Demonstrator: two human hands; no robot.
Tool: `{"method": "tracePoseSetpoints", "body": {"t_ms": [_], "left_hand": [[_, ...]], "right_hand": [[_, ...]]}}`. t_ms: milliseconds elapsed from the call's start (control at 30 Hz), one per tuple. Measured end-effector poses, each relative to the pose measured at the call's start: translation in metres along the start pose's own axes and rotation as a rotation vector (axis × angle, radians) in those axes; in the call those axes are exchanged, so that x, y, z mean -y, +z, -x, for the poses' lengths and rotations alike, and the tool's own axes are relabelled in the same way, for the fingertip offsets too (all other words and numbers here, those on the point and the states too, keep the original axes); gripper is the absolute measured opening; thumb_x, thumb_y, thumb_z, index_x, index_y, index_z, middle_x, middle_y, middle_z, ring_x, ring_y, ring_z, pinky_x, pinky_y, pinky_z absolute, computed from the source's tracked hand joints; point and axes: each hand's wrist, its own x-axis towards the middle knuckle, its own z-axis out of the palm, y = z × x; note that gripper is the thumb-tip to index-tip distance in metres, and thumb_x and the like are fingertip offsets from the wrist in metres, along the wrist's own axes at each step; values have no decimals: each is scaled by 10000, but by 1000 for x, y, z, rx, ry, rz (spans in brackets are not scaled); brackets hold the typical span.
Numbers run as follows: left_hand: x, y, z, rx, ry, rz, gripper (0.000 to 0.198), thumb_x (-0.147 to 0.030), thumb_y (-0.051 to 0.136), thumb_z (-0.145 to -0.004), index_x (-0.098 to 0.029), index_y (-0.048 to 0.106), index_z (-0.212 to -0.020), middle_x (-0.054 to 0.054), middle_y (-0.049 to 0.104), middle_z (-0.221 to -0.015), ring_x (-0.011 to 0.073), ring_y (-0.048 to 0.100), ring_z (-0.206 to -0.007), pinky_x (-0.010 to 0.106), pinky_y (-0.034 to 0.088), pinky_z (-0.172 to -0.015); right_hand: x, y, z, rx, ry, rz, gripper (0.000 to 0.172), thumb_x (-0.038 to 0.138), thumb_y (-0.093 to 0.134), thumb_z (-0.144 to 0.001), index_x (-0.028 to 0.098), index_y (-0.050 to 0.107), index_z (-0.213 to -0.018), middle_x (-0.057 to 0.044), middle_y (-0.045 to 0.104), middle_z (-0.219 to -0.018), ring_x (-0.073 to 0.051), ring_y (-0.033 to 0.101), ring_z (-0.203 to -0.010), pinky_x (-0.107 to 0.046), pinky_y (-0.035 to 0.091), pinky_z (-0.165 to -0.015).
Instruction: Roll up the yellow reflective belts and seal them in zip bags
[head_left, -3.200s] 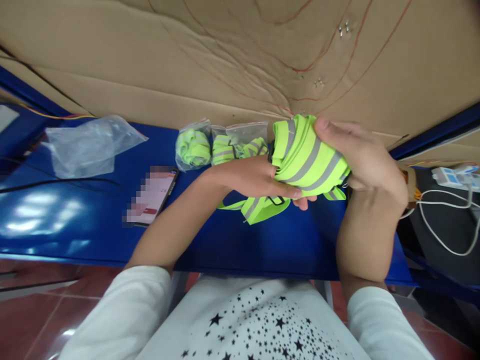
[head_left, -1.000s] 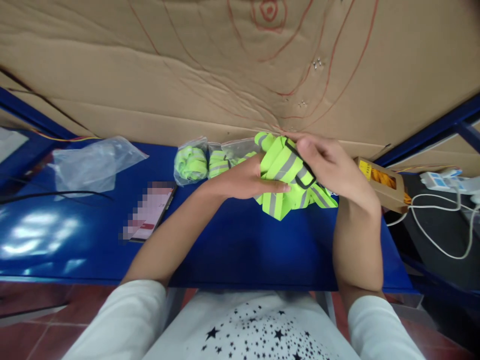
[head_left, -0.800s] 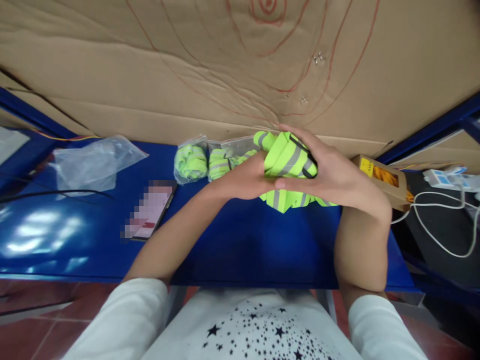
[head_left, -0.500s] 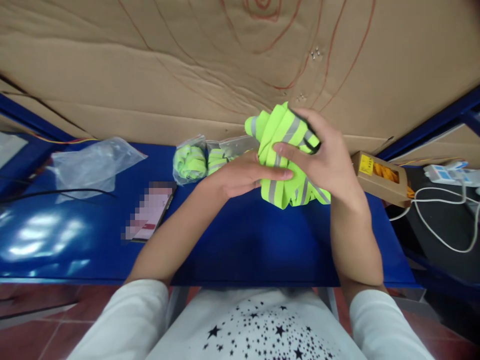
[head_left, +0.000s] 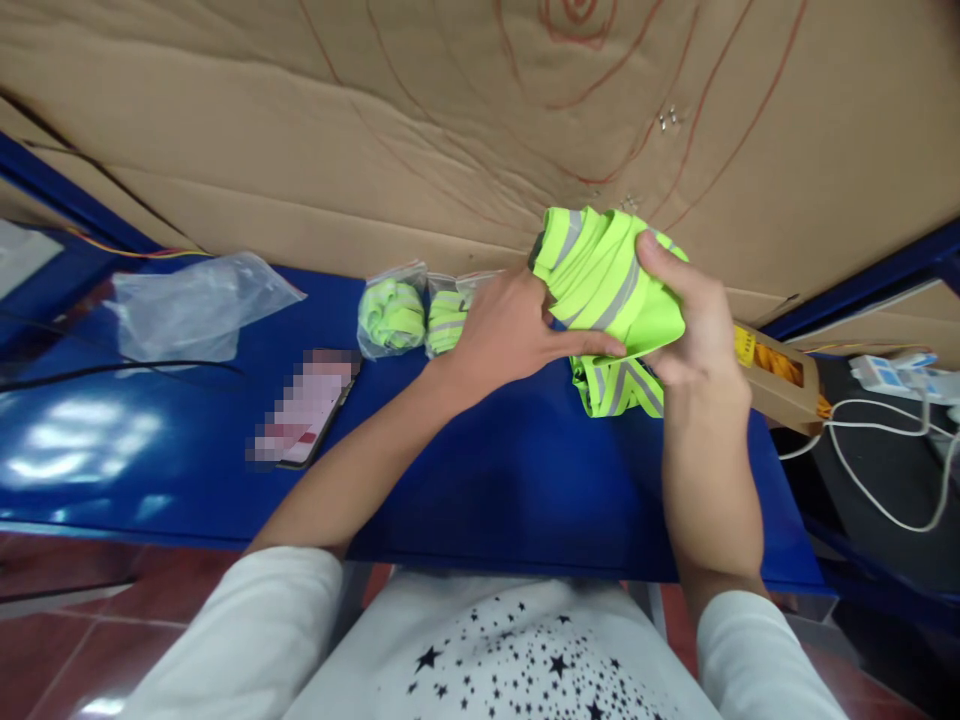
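A neon-green reflective safety vest (head_left: 600, 275) with grey stripes is bunched into a roll of bands between my hands, above the blue table (head_left: 517, 490). My left hand (head_left: 506, 330) grips its left and lower side, the thumb stretched along the lower edge. Around the right side wraps my right hand (head_left: 697, 310), thumb on top and the other fingers partly hidden behind the fabric. A loose striped part (head_left: 619, 388) hangs below the roll. Beyond my left hand lie two clear bags with similar green bands, a fuller one (head_left: 392, 315) and one partly covered (head_left: 446, 322).
An empty clear plastic bag (head_left: 180, 310) and a phone (head_left: 311, 415) lie on the left of the table. At the right edge is a cardboard box (head_left: 784, 385) with orange contents, beside white cables (head_left: 885, 428). A cardboard panel (head_left: 300, 180) stands along the back.
The vest has turned in my hands and its bands now form a more compact roll. My left hand has moved right and up against it. The view has shifted slightly.
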Motion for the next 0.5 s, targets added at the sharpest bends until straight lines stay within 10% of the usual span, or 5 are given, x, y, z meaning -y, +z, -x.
{"method": "tracePoseSetpoints", "body": {"t_ms": [133,233,500], "left_hand": [[9,6,-2,-143,184,-191,1203,-630,993,-527,-230,477,-1537,181,446,-1589,391,206,-1612,430,235,-1318],[17,3,-4,-124,230,-101,1441,-679,981,-501,-285,230,-1665,177,320,-1658,388,243,-1603,444,289,-1289],[17,-9,-10,184,184,138,1114,-511,991,-563,-242,499,-1526,151,589,-1446,361,375,-1548,476,361,-1243]], "right_hand": [[-9,0,-9,-53,-108,234,530,639,382,-1009,288,757,-1141,-21,770,-1225,-276,557,-1448,-502,540,-1137],[-13,4,-9,-52,-85,172,560,689,407,-990,278,767,-1116,-38,788,-1168,-279,582,-1416,-478,553,-1108],[-16,13,-2,19,-24,14,723,773,264,-973,266,723,-1208,-92,782,-1135,-321,674,-1262,-544,629,-956]]}}
